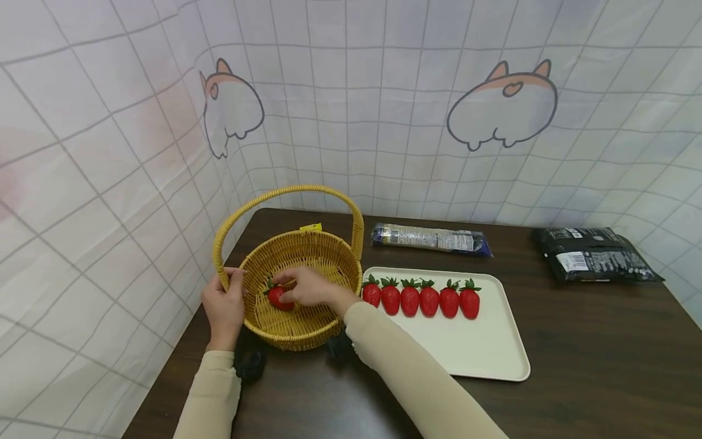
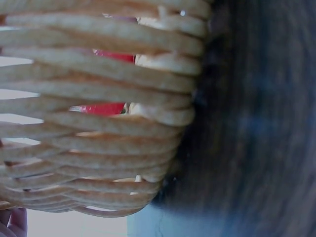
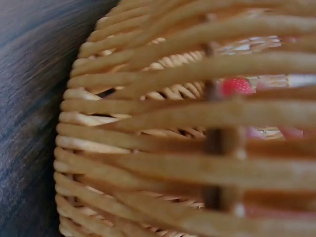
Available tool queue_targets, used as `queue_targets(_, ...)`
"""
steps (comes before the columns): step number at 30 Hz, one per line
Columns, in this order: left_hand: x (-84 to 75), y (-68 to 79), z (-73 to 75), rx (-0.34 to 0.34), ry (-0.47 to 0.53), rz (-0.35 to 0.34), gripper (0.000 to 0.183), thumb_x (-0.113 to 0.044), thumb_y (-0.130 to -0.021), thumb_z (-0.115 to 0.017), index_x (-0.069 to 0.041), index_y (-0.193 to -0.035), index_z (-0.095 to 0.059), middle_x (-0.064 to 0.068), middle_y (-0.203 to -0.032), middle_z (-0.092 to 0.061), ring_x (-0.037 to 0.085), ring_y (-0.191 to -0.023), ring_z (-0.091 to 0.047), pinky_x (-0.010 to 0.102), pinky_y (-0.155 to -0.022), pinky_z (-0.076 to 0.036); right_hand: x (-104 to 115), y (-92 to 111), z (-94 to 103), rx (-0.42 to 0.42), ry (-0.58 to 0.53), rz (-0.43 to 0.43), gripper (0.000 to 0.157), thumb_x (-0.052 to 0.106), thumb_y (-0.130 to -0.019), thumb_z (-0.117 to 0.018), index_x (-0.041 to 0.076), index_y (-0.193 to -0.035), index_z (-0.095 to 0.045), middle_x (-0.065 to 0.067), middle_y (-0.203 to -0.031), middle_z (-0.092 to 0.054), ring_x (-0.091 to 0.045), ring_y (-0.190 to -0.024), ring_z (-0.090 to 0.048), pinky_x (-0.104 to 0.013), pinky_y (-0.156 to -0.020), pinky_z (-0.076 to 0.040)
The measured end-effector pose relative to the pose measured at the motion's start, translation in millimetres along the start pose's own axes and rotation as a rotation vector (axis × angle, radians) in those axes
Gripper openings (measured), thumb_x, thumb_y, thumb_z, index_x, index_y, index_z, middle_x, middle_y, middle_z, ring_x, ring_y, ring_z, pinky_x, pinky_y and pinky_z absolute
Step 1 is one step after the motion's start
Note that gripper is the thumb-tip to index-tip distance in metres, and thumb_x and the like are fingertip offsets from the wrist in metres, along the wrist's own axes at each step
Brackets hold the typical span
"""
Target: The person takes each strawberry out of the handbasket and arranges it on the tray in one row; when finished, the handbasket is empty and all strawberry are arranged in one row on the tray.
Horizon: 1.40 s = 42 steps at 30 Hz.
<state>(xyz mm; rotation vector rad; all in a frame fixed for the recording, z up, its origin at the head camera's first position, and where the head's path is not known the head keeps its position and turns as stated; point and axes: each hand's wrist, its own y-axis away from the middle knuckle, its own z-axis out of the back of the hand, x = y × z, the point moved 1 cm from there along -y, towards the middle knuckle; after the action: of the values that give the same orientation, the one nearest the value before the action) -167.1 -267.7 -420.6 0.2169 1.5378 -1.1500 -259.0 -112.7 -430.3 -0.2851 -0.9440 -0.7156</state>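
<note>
My left hand (image 1: 225, 305) grips the yellow wicker basket (image 1: 307, 341) at its left rim, by the foot of the arched handle (image 1: 290, 189). Inside the basket, my right hand (image 1: 309, 286) pinches a red strawberry (image 1: 280, 297) with green leaves, low near the left side of the woven bottom. In the left wrist view the basket wall (image 2: 98, 89) fills most of the picture, with red showing through its gaps. Through the weave in the right wrist view, part of the strawberry (image 3: 236, 86) shows.
Right of the basket, a white tray (image 1: 482, 360) bears a row of several strawberries (image 1: 429, 301). Behind it lies a long clear-and-blue packet (image 1: 430, 238). A black plastic package (image 1: 598, 256) is at the back right of the dark wooden table (image 1: 592, 347). A patterned cloth hangs behind.
</note>
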Motion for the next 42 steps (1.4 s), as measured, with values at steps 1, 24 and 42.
queue_targets(1, -0.2, 0.2, -0.3, 0.000, -0.001, -0.001, 0.025, -0.011, -0.099, -0.058, 0.007, -0.085, -0.068, 0.029, -0.062, -0.054, 0.019, -0.048, -0.049, 0.019, -0.042, -0.035, -0.5, -0.1, -0.6, 0.020, 0.018, 0.015, 0.041, 0.013, -0.092, -0.069, 0.014, -0.132, -0.062, -0.003, -0.130, -0.062, -0.020, -0.122, -0.056, -0.028, -0.094, -0.048)
queue_targets(24, -0.7, 2.5, -5.2, -0.005, -0.011, 0.005, 0.025, -0.011, -0.098, -0.059, 0.007, -0.084, -0.068, 0.031, -0.063, -0.057, 0.011, -0.048, -0.053, 0.018, -0.043, -0.038, 1.9, 6.1, -12.6, 0.157, 0.310, 0.158, 0.038, 0.009, -0.082, -0.075, 0.013, -0.119, -0.066, 0.004, -0.107, -0.066, -0.004, -0.086, -0.057, -0.016, -0.074, -0.046)
queue_targets(42, -0.5, 0.9, -1.1, -0.013, -0.016, 0.009, 0.025, -0.011, -0.099, -0.057, 0.006, -0.084, -0.069, 0.029, -0.062, -0.056, 0.022, -0.048, -0.053, 0.020, -0.041, -0.035, 1.9, 44.2, 27.9, 0.123, -0.083, 0.142, 0.045, 0.011, -0.085, -0.074, 0.014, -0.127, -0.058, 0.000, -0.116, -0.057, -0.016, -0.099, -0.060, -0.024, -0.076, -0.054)
